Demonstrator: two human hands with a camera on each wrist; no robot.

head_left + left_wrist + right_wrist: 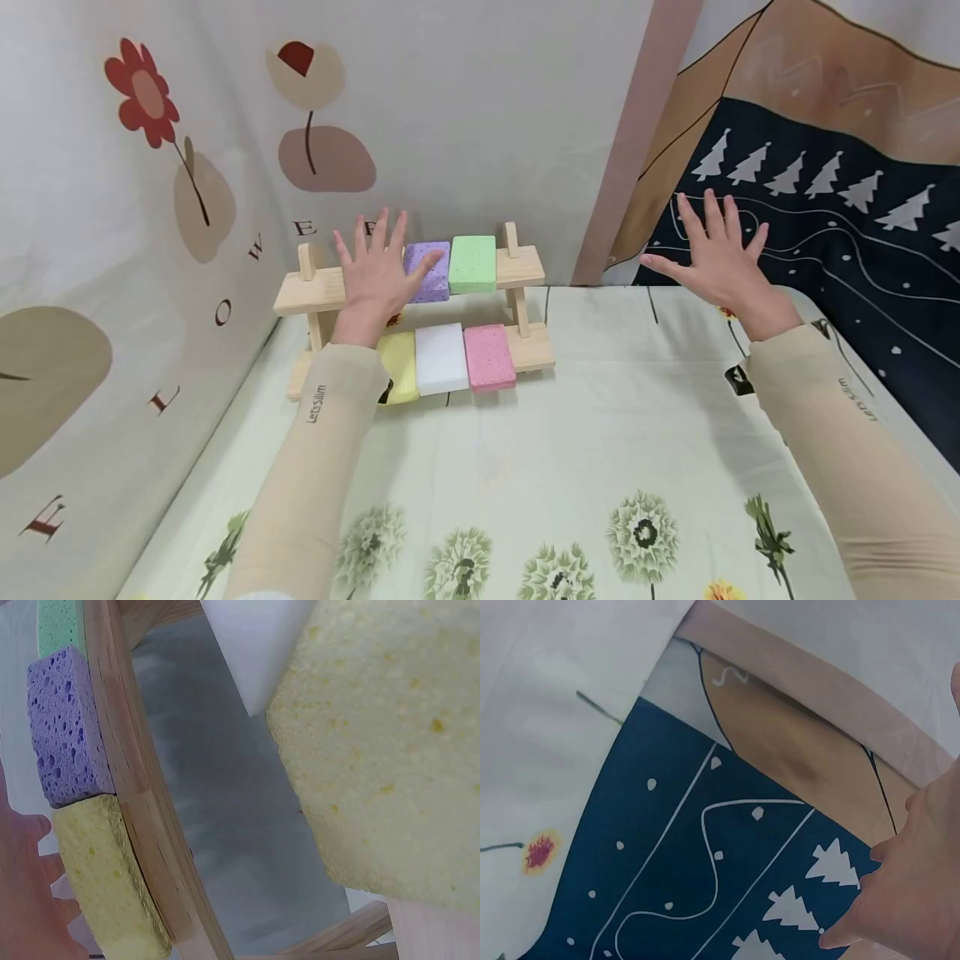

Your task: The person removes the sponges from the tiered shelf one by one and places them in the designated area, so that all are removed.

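My left hand (378,279), fingers spread, hovers over the left part of a two-tier wooden rack (525,267) in the head view. On the upper tier sit a purple sponge (431,283) and a green sponge (472,265); a yellow sponge (109,877) beside the purple one shows in the left wrist view, hidden behind my hand from above. The lower tier bears another yellow sponge (400,367), a white block (441,358) and a pink sponge (490,358). My right hand (723,262) holds nothing and is spread in the air, right of the rack.
A light floral cloth (600,433) covers the table. Behind the rack hangs a pale curtain (487,108) with flower prints. Dark fabric with white tree prints (832,217) hangs at the right. A small black item (738,380) shows beside my right sleeve.
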